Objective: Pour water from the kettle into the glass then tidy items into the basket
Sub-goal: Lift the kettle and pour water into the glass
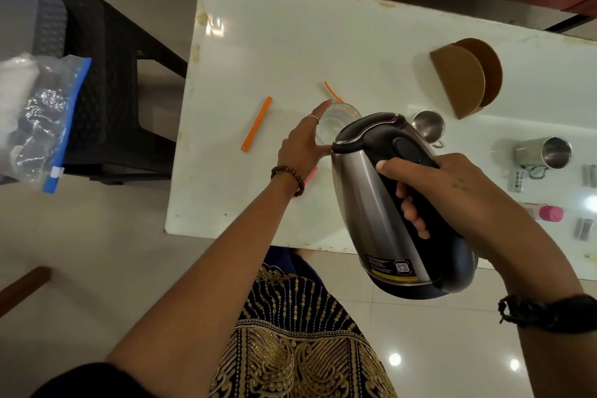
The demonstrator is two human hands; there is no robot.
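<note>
One kettle (397, 203), one glass (336, 121), two steel cups (428, 128), two orange strips (256, 124)

White glossy surface (274, 42), edges rust-stained. On it: glass (336, 121), orange strip (256, 124), two steel cups (428, 124), brown holder (465, 77), pink-capped bottle (549, 212), batteries (583, 229) at right.
</note>
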